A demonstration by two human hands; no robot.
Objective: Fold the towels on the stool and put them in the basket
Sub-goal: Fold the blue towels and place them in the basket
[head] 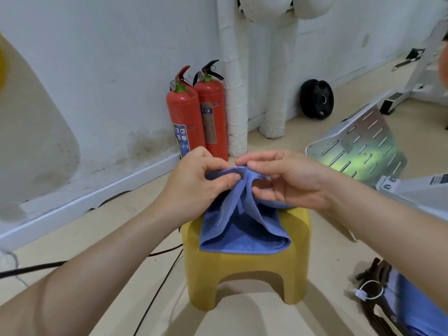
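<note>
Blue towel (242, 229) pinched up by both hands over a yellow stool (247, 275).

Its top edge is gathered between the left hand (196, 180) and the right hand (288, 178), each gripping the cloth with thumb and fingers; the lower part drapes onto the stool seat, its near fold lying at the seat's front edge. Two red fire extinguishers (198, 115) stand against the far wall, and a dark basket (378, 301) with blue cloth sits near right on the floor.
</note>
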